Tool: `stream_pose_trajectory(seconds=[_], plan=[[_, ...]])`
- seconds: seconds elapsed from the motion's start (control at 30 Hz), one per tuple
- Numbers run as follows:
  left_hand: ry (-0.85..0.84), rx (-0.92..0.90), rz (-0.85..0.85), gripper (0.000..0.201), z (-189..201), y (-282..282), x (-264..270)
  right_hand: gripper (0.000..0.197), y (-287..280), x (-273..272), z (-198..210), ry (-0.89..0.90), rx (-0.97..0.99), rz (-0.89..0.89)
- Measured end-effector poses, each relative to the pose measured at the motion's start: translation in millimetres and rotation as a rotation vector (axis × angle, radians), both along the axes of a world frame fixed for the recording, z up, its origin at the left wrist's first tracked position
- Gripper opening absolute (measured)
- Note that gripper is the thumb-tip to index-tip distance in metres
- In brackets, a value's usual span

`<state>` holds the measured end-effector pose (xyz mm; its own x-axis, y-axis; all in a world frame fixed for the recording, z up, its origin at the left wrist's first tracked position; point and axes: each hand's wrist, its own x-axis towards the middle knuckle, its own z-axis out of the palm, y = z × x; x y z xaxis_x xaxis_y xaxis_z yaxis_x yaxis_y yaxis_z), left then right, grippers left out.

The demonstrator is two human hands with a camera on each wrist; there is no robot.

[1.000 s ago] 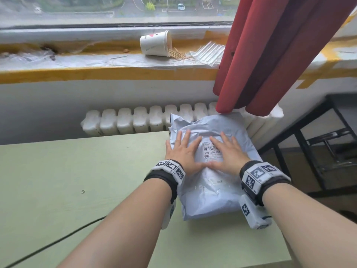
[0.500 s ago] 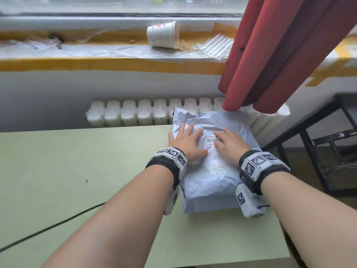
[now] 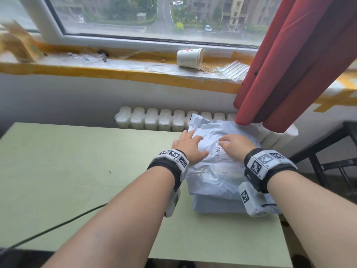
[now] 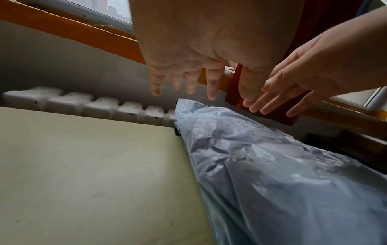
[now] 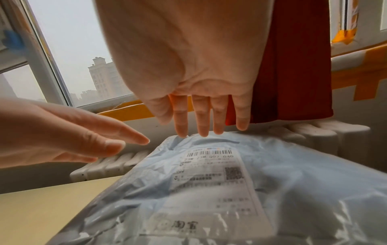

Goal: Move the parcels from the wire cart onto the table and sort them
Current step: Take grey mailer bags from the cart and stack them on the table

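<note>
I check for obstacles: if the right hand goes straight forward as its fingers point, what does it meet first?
Probably the red curtain, hanging just beyond the right hand over the grey parcel's far edge; the radiator stands behind. Depth is unclear.

both bare forearms reach forward side by side, each wrist wrapped in a black band carrying white blocks with black-and-white marker squares. the left hand lies palm down, fingers straight and slightly spread, pointing ahead. the right hand is also palm down, its fingers extended and close together, tips angled downward, thumb tucked toward the left hand. the two hands sit near each other, thumbs facing, not touching. neither hand curls round anything; the wrist views show the fingers loose and straight.
</note>
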<state>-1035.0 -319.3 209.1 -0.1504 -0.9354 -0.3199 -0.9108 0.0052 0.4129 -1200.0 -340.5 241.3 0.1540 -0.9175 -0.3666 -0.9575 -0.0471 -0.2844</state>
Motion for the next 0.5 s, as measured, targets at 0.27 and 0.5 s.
stream_pose_trajectory(seconds=[0.27,0.5], plan=[[0.048,-0.078,0.065,0.058,29,23,27,0.029,9,24,17,-0.06,-0.06,0.023],[0.052,-0.158,0.142,0.05,59,41,87,0.028,15,77,46,-0.045,-0.132,0.118]])
